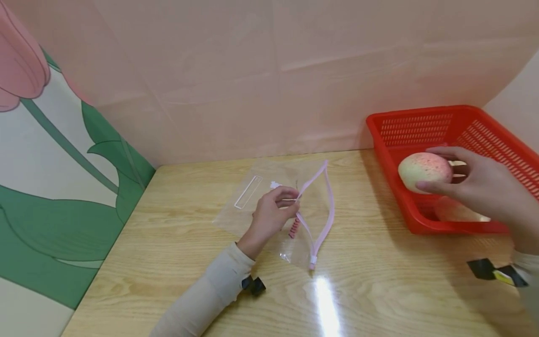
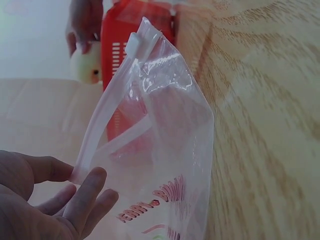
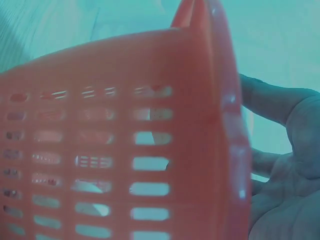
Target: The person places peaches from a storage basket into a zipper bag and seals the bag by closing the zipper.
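In the head view my left hand (image 1: 273, 210) pinches the pink slider edge of a clear zip bag (image 1: 248, 220) lying on the table. The bag's mouth gapes to the right, its white slider (image 1: 313, 260) at the near end. Red lettering shows on the bag (image 2: 195, 135) in the left wrist view. Over the red basket (image 1: 414, 220), my right hand (image 1: 480, 182) grips a pale yellow peach (image 1: 424, 172) with a pink-speckled top, thumb on the near side. The basket's wall hides the peach in the right wrist view, leaving part of the hand (image 3: 287, 165) visible.
A second pale, rounded thing (image 1: 456, 210) lies inside the basket under my right hand. Behind the wooden table (image 1: 168, 262) rises a pink backdrop (image 1: 210, 84). A panel with a painted tulip (image 1: 63, 220) stands along the left edge.
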`<act>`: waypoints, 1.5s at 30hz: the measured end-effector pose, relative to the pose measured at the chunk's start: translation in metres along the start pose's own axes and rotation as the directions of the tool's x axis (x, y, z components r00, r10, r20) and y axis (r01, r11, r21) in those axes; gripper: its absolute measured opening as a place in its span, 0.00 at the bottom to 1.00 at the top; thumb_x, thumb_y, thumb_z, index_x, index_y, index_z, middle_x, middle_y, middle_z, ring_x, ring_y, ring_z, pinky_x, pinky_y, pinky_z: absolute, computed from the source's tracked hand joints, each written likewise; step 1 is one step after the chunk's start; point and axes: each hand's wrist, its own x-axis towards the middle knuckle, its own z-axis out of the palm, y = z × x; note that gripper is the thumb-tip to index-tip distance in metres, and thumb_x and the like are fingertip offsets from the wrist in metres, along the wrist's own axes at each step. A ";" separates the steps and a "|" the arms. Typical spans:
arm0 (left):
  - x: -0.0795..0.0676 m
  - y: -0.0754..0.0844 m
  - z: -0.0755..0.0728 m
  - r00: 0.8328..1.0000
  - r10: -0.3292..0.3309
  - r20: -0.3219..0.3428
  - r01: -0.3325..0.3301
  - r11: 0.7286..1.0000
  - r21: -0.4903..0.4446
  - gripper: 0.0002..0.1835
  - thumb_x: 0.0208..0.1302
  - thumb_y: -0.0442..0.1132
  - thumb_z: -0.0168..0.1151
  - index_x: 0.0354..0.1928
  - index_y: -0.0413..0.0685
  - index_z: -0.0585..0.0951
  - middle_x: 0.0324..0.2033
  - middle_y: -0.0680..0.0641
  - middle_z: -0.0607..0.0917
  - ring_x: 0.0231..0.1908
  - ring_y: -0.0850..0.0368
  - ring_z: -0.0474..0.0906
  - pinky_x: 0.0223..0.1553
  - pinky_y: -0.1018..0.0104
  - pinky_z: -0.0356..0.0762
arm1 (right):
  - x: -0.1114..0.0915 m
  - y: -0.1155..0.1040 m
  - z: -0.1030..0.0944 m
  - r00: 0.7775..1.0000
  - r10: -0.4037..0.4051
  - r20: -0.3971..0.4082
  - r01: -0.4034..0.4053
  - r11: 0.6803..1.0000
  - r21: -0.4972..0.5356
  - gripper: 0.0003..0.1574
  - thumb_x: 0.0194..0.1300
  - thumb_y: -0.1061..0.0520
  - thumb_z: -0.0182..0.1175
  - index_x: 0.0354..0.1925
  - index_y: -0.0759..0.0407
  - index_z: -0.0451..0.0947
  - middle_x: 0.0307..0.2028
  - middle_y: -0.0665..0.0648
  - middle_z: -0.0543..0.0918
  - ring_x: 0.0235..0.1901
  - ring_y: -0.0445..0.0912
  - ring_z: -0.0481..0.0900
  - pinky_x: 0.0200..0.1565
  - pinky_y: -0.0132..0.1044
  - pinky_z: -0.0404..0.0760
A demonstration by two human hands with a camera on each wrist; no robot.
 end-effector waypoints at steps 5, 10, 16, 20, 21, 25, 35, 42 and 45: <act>0.000 -0.001 0.000 1.000 0.010 -0.002 -0.010 1.000 0.001 0.12 0.64 0.31 0.64 0.50 0.41 0.82 0.50 0.37 0.87 0.50 0.44 0.85 0.42 0.66 0.87 | -0.005 -0.012 0.000 1.000 -0.028 0.002 0.028 1.000 0.007 0.63 0.53 0.29 0.68 0.75 0.57 0.56 0.61 0.75 0.69 0.53 0.73 0.69 0.37 0.59 0.85; 0.000 -0.001 0.000 1.000 0.015 -0.001 -0.015 1.000 0.010 0.13 0.63 0.30 0.65 0.50 0.42 0.82 0.50 0.38 0.87 0.50 0.45 0.85 0.43 0.66 0.87 | -0.013 -0.023 0.002 0.994 -0.108 -0.002 0.108 0.994 0.030 0.57 0.49 0.33 0.74 0.71 0.51 0.64 0.58 0.70 0.75 0.53 0.71 0.75 0.30 0.31 0.81; 0.000 -0.001 0.000 1.000 0.024 0.006 -0.024 1.000 0.009 0.13 0.63 0.30 0.65 0.50 0.41 0.82 0.50 0.37 0.86 0.50 0.44 0.85 0.43 0.66 0.87 | -0.020 -0.033 0.007 0.990 -0.138 0.037 0.135 0.989 0.064 0.56 0.49 0.35 0.75 0.70 0.49 0.64 0.58 0.69 0.76 0.55 0.70 0.75 0.27 0.28 0.79; 0.000 -0.002 0.000 0.999 0.032 0.010 -0.033 0.999 0.018 0.13 0.64 0.31 0.65 0.50 0.41 0.82 0.50 0.36 0.86 0.50 0.44 0.85 0.43 0.65 0.87 | -0.022 -0.037 0.010 0.988 -0.146 0.052 0.143 0.988 0.062 0.56 0.49 0.35 0.75 0.70 0.49 0.64 0.59 0.70 0.76 0.56 0.70 0.74 0.28 0.27 0.78; 0.000 -0.002 0.000 0.999 0.032 0.011 -0.032 0.999 0.019 0.13 0.64 0.31 0.65 0.50 0.41 0.82 0.50 0.36 0.86 0.50 0.44 0.85 0.43 0.65 0.87 | -0.022 -0.037 0.011 0.987 -0.150 0.058 0.147 0.987 0.059 0.56 0.49 0.35 0.75 0.70 0.50 0.64 0.60 0.70 0.75 0.56 0.70 0.74 0.29 0.26 0.77; 0.000 -0.002 0.001 1.000 0.026 0.012 -0.026 0.999 0.024 0.13 0.64 0.31 0.65 0.50 0.42 0.82 0.50 0.38 0.86 0.50 0.44 0.85 0.44 0.65 0.87 | -0.023 -0.041 0.013 0.984 -0.168 0.064 0.165 0.985 0.048 0.56 0.48 0.35 0.76 0.69 0.50 0.65 0.62 0.68 0.74 0.57 0.70 0.74 0.34 0.26 0.77; -0.001 -0.001 0.001 0.999 0.035 0.006 -0.035 0.998 0.043 0.13 0.64 0.30 0.64 0.50 0.42 0.82 0.49 0.39 0.87 0.50 0.43 0.85 0.46 0.64 0.86 | -0.028 -0.051 0.024 0.977 -0.210 0.044 0.204 0.973 0.105 0.52 0.49 0.38 0.76 0.69 0.46 0.66 0.59 0.65 0.79 0.56 0.63 0.78 0.38 0.22 0.75; 0.000 -0.003 0.002 0.998 0.056 0.001 -0.056 0.998 0.036 0.13 0.63 0.29 0.64 0.49 0.41 0.82 0.49 0.38 0.87 0.50 0.42 0.85 0.47 0.64 0.86 | -0.032 -0.068 0.044 0.961 -0.278 -0.005 0.272 0.937 0.218 0.48 0.49 0.44 0.78 0.66 0.45 0.69 0.59 0.57 0.79 0.54 0.59 0.80 0.39 0.16 0.74; 0.001 -0.004 0.003 0.998 0.065 0.004 -0.065 0.997 0.042 0.13 0.63 0.29 0.64 0.50 0.40 0.82 0.49 0.37 0.87 0.50 0.41 0.85 0.46 0.65 0.86 | -0.033 -0.071 0.055 0.950 -0.311 0.013 0.302 0.930 0.212 0.48 0.50 0.43 0.78 0.66 0.47 0.69 0.58 0.59 0.80 0.53 0.60 0.81 0.43 0.22 0.78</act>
